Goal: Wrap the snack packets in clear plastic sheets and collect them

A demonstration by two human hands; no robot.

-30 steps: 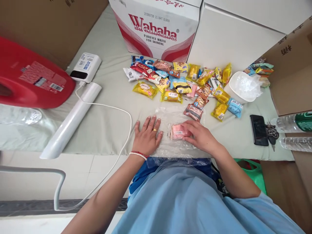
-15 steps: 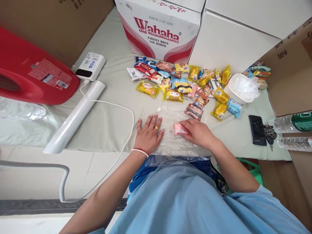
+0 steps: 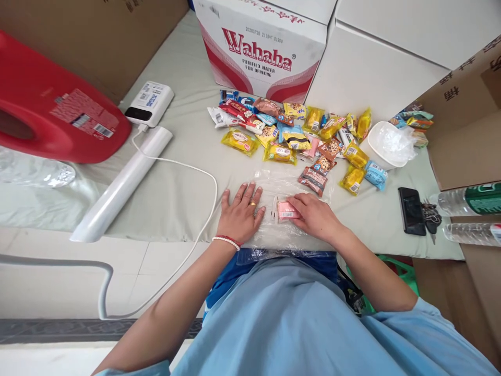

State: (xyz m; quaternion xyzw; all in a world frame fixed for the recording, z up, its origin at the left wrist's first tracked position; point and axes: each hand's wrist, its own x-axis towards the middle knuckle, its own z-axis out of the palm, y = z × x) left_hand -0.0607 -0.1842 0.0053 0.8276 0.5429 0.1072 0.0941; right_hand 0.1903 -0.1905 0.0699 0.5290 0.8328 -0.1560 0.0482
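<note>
My left hand (image 3: 241, 214) lies flat, fingers spread, on the left edge of a clear plastic bag (image 3: 270, 183) that is spread over the cloth. My right hand (image 3: 315, 216) has its fingers closed over the right end of a small pink wrapped snack (image 3: 287, 211), which rests on the bag. Part of that snack is hidden under the fingers. Just beyond my right hand lies a brown cookie packet (image 3: 312, 180). Behind the bag a loose heap of wrapped snacks (image 3: 279, 153) stretches across, with yellow, blue, red and brown packets.
A white bowl (image 3: 374, 138) holding crumpled plastic stands right of the heap. Further right are a phone (image 3: 412, 210), keys (image 3: 432, 216) and plastic bottles (image 3: 454, 202). A Wahaha carton (image 3: 262, 57) stands behind. Leftward are a white cable (image 3: 195, 168), a white roll (image 3: 121, 183) and a red jug (image 3: 58, 115).
My right hand and the pink snack have shifted very slightly to the left. My left hand stays flat on the bag. The whole view has moved a little.
</note>
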